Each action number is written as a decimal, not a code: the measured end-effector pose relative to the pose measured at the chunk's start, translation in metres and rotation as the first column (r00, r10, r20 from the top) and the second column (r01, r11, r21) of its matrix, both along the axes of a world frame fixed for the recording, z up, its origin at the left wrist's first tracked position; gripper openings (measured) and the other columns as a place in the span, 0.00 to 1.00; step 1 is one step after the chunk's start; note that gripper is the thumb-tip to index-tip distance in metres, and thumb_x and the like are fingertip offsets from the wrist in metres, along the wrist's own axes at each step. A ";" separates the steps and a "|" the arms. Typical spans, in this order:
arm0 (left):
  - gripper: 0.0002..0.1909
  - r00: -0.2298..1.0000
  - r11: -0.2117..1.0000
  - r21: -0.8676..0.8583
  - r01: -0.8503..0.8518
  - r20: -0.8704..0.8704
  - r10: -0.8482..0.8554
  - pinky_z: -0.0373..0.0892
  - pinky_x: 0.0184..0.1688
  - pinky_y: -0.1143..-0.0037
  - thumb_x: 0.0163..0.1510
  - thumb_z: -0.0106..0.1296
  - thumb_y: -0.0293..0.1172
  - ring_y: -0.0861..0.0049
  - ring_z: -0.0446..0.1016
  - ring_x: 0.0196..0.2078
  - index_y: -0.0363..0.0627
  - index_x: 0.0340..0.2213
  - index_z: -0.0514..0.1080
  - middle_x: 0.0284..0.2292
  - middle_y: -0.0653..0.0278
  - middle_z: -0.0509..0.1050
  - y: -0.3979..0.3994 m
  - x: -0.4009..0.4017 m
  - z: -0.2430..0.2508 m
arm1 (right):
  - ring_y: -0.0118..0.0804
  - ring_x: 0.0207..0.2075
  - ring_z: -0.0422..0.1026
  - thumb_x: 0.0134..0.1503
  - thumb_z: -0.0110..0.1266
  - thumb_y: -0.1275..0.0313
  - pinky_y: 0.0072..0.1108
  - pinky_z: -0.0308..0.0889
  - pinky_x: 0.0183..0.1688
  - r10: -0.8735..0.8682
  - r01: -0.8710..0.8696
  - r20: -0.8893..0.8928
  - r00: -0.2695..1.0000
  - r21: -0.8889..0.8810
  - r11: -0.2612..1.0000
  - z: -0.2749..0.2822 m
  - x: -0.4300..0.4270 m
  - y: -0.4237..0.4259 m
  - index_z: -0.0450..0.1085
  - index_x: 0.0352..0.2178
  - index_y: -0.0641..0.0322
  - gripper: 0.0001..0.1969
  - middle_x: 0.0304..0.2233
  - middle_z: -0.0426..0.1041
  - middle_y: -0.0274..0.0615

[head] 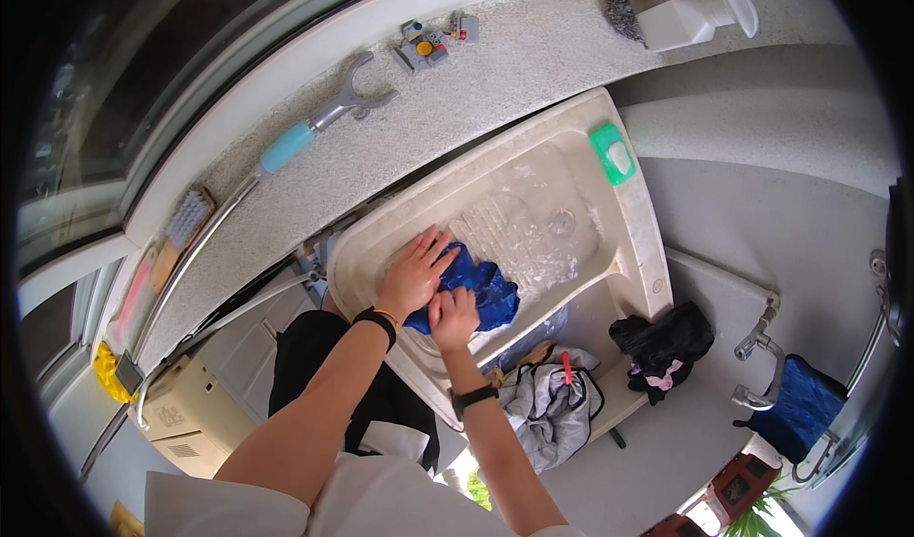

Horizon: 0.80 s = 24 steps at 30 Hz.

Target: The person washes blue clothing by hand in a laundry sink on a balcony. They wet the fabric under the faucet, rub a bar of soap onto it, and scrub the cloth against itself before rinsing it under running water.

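Observation:
A wet blue cloth [493, 298] lies bunched on the near end of the ribbed washboard [493, 233] in a pale laundry sink [646, 251]. My left hand [418, 269] rests on the cloth's left edge with its fingers spread, partly on the sink surface. Close beside it, my right hand [455, 317] is clenched on a fold of the cloth. Cloudy, sudsy water covers the washboard around the drain [560, 223]. On the sink's far corner sits a green soap dish [603, 138] with a white piece of soap [618, 157].
A grey garment [546, 415] fills part of the side basin; black cloth [664, 344] drapes over its rim. A metal faucet [767, 376] juts out at right. The ledge [500, 58] holds a forked pole [285, 148], a scrub brush [187, 223], toy bricks [425, 48] and a white bottle [685, 23].

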<state>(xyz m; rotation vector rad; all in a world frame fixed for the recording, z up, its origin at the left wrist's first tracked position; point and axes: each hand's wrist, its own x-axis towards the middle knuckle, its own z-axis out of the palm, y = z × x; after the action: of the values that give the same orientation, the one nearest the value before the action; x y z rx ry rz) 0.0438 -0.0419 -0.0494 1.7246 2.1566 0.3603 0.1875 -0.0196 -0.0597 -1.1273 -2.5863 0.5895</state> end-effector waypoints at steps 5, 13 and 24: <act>0.30 0.999 0.999 -0.036 0.034 0.037 -0.033 0.48 0.65 0.67 0.50 0.51 0.32 0.64 0.50 0.65 0.50 0.57 0.62 0.62 0.64 0.56 0.014 0.013 0.009 | 0.50 0.30 0.70 0.53 0.52 0.69 0.36 0.66 0.28 -0.341 0.334 0.014 0.940 0.171 0.927 -0.033 -0.031 0.137 0.67 0.26 0.57 0.05 0.30 0.69 0.45; 0.31 1.000 0.998 0.050 -0.025 0.009 0.025 0.49 0.65 0.66 0.48 0.50 0.30 0.63 0.54 0.64 0.50 0.56 0.63 0.60 0.61 0.60 -0.002 0.000 -0.006 | 0.43 0.30 0.69 0.53 0.55 0.65 0.35 0.62 0.31 -0.157 0.159 0.046 0.986 -0.035 0.987 0.008 -0.018 -0.004 0.68 0.21 0.54 0.09 0.26 0.69 0.40; 0.31 0.996 0.997 0.030 -0.074 0.046 0.072 0.51 0.64 0.69 0.46 0.50 0.28 0.67 0.55 0.63 0.43 0.55 0.63 0.59 0.62 0.60 0.002 0.003 0.002 | 0.44 0.20 0.68 0.54 0.54 0.66 0.34 0.61 0.24 -0.097 0.102 -0.042 0.994 0.153 0.983 -0.036 -0.040 0.080 0.62 0.14 0.55 0.16 0.17 0.65 0.39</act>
<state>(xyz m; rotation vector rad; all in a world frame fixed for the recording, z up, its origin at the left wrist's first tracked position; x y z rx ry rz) 0.0464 -0.0402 -0.0474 1.6415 2.1971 0.4503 0.1480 0.0601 -0.0959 -1.1758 -2.4808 0.3748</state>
